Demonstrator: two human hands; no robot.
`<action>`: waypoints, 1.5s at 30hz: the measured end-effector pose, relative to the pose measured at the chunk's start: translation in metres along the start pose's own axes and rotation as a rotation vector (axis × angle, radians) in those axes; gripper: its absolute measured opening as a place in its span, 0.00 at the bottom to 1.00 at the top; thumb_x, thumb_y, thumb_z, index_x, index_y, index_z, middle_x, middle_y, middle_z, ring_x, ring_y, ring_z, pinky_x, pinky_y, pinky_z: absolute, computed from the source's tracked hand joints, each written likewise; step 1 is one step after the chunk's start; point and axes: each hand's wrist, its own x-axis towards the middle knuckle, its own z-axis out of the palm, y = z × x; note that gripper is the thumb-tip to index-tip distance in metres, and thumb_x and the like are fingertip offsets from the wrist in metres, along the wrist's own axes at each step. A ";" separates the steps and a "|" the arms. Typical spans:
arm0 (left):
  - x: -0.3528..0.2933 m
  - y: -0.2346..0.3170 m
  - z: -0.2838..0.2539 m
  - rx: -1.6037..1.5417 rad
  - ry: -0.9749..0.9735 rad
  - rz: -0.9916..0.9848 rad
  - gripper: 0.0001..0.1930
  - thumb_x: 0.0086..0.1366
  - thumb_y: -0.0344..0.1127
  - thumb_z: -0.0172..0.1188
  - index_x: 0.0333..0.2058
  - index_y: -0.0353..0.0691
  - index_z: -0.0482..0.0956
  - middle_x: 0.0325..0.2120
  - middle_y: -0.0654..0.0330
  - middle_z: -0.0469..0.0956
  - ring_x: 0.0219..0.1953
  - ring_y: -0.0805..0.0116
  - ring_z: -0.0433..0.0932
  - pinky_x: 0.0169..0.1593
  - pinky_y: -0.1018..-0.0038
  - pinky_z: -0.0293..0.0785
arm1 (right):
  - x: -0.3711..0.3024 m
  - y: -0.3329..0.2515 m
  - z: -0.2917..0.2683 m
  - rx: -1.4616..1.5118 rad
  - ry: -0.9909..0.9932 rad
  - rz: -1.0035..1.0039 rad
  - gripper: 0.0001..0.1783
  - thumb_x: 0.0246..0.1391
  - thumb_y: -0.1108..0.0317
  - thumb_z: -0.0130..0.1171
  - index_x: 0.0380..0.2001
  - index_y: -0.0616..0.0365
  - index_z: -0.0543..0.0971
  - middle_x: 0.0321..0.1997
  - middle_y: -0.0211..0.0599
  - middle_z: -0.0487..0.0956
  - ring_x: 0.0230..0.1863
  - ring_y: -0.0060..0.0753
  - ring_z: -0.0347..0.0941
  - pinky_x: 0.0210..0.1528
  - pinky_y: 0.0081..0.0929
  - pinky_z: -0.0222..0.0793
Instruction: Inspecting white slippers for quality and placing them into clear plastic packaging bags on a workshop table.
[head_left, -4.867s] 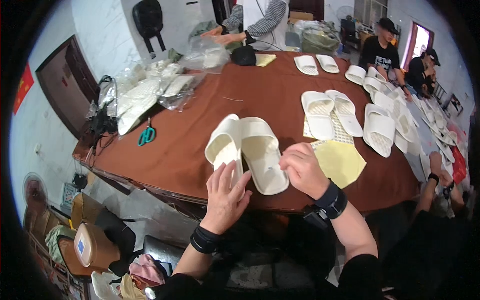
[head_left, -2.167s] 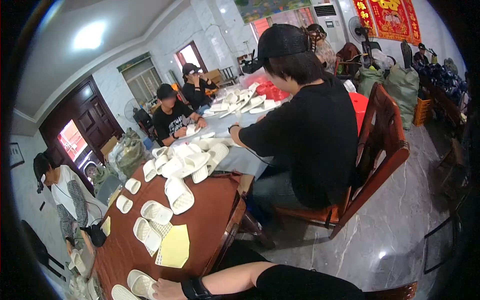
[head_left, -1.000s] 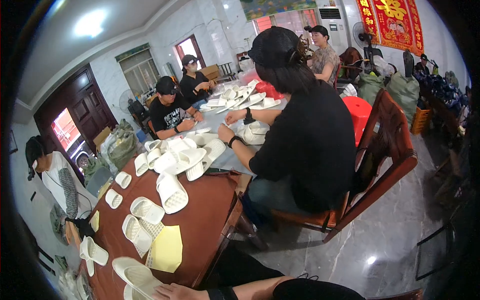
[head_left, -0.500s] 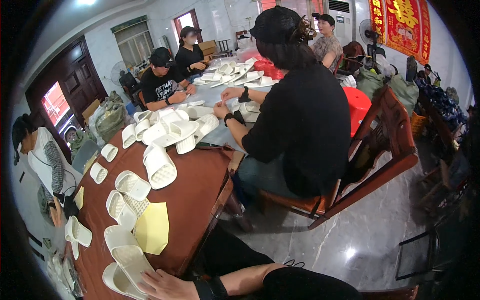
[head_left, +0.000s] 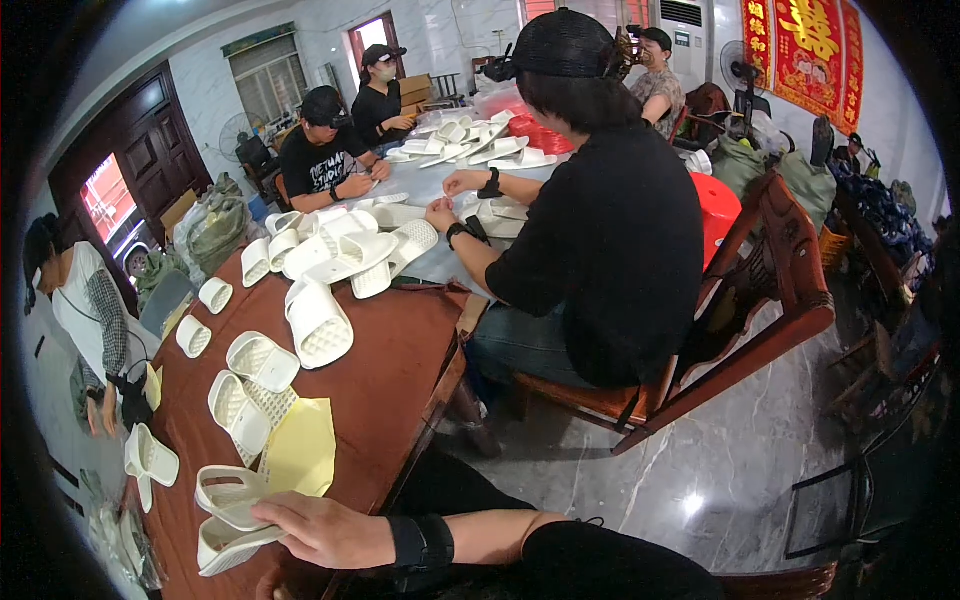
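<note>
gripping a pair of white slippers (head_left: 230, 498) with the right hand (head_left: 332, 530), pinching both at one end between thumb and fingers — at the lower left of the view, over the brown tablecloth (head_left: 385, 390). around that wrist, a black band (head_left: 422, 543). cannot tell the pose of the left hand (head_left: 270, 583), with only a dim sliver visible at the lower edge, just below the slippers. just beyond the held pair, a yellow sheet (head_left: 305, 450) flat on the cloth, and next to it two more slippers (head_left: 240, 415) by a grid-patterned sheet (head_left: 272, 402). farther along, a single slipper (head_left: 320, 325), then a heap of slippers (head_left: 345, 245) near the grey tabletop (head_left: 455, 272). near the table's left side, another white pair (head_left: 152, 457). seated on a carved wooden chair (head_left: 765, 310), a co-worker in black (head_left: 620, 260) — and past that chair, a red stool (head_left: 715, 215).
</note>
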 end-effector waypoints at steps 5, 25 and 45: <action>0.013 -0.055 -0.016 0.214 0.211 0.183 0.13 0.70 0.30 0.54 0.48 0.28 0.78 0.43 0.48 0.81 0.45 0.60 0.79 0.51 0.68 0.74 | 0.013 -0.018 -0.031 0.027 0.064 -0.083 0.32 0.48 0.80 0.57 0.59 0.64 0.65 0.55 0.55 0.71 0.51 0.57 0.73 0.52 0.42 0.74; 0.027 -0.112 -0.028 0.652 0.409 0.172 0.08 0.58 0.27 0.58 0.37 0.35 0.79 0.45 0.50 0.77 0.50 0.50 0.73 0.55 0.60 0.65 | 0.057 0.001 -0.125 -0.510 0.208 -0.122 0.24 0.47 0.82 0.56 0.52 0.69 0.72 0.51 0.58 0.76 0.50 0.55 0.77 0.53 0.37 0.73; 0.027 -0.099 -0.026 0.685 0.403 0.195 0.08 0.57 0.28 0.61 0.36 0.36 0.80 0.44 0.52 0.78 0.49 0.51 0.73 0.54 0.60 0.66 | 0.081 0.177 -0.154 -0.785 -0.263 0.145 0.21 0.52 0.72 0.57 0.51 0.60 0.70 0.54 0.51 0.70 0.52 0.57 0.69 0.48 0.50 0.68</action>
